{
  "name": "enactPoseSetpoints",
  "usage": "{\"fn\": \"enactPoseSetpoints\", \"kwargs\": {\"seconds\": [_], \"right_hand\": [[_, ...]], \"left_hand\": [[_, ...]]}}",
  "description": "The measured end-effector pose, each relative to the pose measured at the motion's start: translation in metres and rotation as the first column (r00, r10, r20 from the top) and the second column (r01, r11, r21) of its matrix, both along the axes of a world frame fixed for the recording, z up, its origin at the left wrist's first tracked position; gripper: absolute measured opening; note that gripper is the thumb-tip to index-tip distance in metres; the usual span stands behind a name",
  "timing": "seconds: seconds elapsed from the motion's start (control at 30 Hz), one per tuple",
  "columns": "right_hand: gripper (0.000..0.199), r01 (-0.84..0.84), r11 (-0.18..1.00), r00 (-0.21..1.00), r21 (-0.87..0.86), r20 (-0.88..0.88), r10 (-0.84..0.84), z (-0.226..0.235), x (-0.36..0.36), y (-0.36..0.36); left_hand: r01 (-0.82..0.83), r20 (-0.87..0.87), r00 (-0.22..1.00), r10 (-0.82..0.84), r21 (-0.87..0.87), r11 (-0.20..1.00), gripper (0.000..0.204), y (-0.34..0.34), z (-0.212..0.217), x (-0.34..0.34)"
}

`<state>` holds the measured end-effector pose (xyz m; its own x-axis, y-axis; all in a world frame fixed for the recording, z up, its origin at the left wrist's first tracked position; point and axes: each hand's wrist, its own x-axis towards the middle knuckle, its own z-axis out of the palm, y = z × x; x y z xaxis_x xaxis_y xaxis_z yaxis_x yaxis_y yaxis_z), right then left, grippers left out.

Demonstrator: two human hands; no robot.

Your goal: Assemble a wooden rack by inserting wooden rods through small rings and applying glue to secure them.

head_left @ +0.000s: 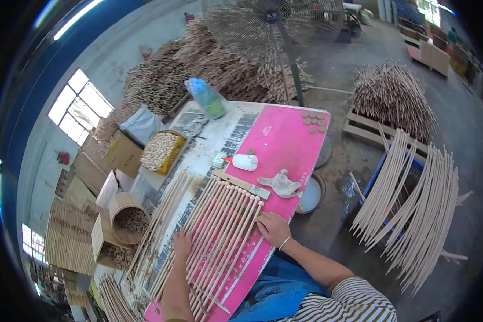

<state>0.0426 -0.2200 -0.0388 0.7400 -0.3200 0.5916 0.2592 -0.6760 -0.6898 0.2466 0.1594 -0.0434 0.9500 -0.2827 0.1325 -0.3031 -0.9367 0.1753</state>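
Pink sheeting point(284, 134) is covering the right part of the tabletop point(209, 145), and pale wooden rods point(225, 225) are lying side by side across it in a flat row, their capped ends toward a wooden strip point(241, 184). The near ends of the rods are running behind the left forearm and are getting hard to separate near the lower edge. The left hand point(182, 242) is lying flat on the rods with fingers spread, palm down. The right hand point(272, 227) is pressing open on the row's right edge, fingers extended toward the rod ends, a bangle on its wrist. Beyond the strip, a white bottle point(245, 162) and a crumpled rag point(280, 184) are resting on the pink. A box of small caps point(161, 151) is sitting to the left.
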Motion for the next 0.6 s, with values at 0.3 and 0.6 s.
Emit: {"fn": "enactPoseSetpoints", "kwargs": {"seconds": [0.3, 0.6], "right_hand": [[0.011, -0.038, 0.999, 0.995, -0.021, -0.093, 0.036, -0.013, 0.003, 0.012], [0.01, -0.059, 0.998, 0.993, 0.011, -0.101, 0.059, -0.01, -0.004, 0.011]], "left_hand": [[-0.285, -0.258, 0.915, 0.309, 0.126, 0.95, 0.076, -0.013, 0.01, -0.022], [-0.299, -0.25, 0.907, 0.339, 0.184, 0.936, 0.074, -0.021, 0.015, -0.033]]}}
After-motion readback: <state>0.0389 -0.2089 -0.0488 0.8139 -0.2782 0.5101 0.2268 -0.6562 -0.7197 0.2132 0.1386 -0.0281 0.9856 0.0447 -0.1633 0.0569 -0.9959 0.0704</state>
